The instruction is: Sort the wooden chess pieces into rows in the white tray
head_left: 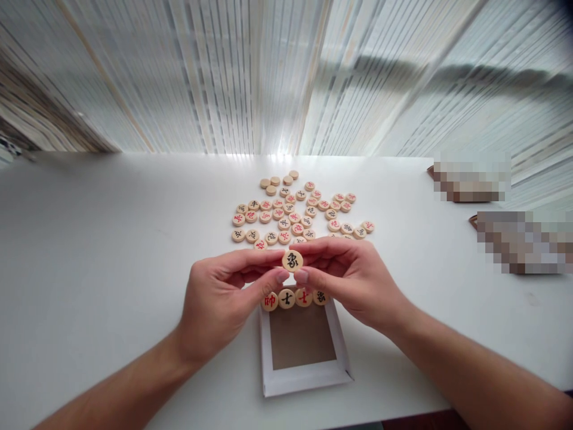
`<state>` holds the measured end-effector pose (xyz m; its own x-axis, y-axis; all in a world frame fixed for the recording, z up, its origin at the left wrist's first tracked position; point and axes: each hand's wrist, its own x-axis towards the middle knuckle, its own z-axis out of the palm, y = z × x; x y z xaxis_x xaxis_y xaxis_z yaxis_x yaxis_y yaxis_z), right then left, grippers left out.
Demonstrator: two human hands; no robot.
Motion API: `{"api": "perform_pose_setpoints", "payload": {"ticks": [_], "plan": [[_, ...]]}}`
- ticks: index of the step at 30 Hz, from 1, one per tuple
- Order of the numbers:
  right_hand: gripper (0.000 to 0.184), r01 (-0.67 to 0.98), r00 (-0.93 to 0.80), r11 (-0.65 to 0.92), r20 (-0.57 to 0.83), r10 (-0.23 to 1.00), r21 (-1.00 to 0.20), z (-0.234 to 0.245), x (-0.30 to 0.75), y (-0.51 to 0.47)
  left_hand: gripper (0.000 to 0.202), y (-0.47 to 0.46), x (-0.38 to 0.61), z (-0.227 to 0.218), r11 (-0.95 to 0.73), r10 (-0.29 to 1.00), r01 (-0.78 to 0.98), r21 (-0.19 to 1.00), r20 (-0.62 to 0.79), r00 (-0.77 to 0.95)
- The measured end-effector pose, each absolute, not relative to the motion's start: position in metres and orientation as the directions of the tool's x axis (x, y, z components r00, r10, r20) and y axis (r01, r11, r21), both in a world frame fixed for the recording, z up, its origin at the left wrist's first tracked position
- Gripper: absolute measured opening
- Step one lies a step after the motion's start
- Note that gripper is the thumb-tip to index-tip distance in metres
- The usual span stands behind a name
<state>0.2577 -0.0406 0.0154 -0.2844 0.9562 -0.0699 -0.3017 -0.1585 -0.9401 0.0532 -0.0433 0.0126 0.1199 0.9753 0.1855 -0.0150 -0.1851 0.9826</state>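
Observation:
My left hand (224, 298) and my right hand (353, 278) meet above the white table (89, 251), both pinching one round wooden chess piece (292, 261) with a black character facing me. Thumbs press its lower edge and forefingers its top. Below the hands lies a shallow white box (304, 376) with a brown floor; a row of pieces (286, 298), red and black marked, lines its far edge. Beyond the hands several loose pieces (295, 212) lie scattered on the table.
Striped blinds or slats (286, 77) rise behind the table's far edge. Two blurred brownish objects (470, 179) (523, 242) sit at the right side of the table. The near table edge runs along the bottom right.

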Motion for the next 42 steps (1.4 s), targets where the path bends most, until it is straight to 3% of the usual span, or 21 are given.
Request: {"api": "perform_pose_setpoints", "payload": {"ticks": [14,19,25,32,42], "plan": [[0.028,-0.293,-0.235,-0.036,0.036,0.971,-0.955,0.0194,0.2566,-0.0406,0.019,-0.0393,0.0529,0.0115,-0.168,0.964,-0.018,0.986,0.168,0.205],[0.024,-0.204,-0.236,0.033,0.082,0.968,-0.978,0.0193,0.2565,-0.0421,0.011,-0.0399,0.0521,0.0121,-0.188,0.954,-0.017,0.982,0.187,0.233],[0.025,-0.217,-0.242,-0.081,-0.027,0.97,-0.973,0.0195,0.257,-0.0395,0.017,-0.0421,0.055,0.0118,-0.129,0.967,-0.061,0.99,0.139,0.214],[0.035,-0.257,-0.281,-0.219,-0.144,0.949,-0.941,0.0204,0.2568,-0.0394,0.031,-0.0463,0.0537,0.0061,-0.186,0.952,0.007,0.982,0.179,0.25],[0.042,-0.261,-0.315,-0.306,-0.219,0.923,-0.915,0.0168,0.2541,-0.0432,0.034,-0.0459,0.0529,0.0071,-0.515,0.838,0.181,0.838,0.447,0.312]]}}
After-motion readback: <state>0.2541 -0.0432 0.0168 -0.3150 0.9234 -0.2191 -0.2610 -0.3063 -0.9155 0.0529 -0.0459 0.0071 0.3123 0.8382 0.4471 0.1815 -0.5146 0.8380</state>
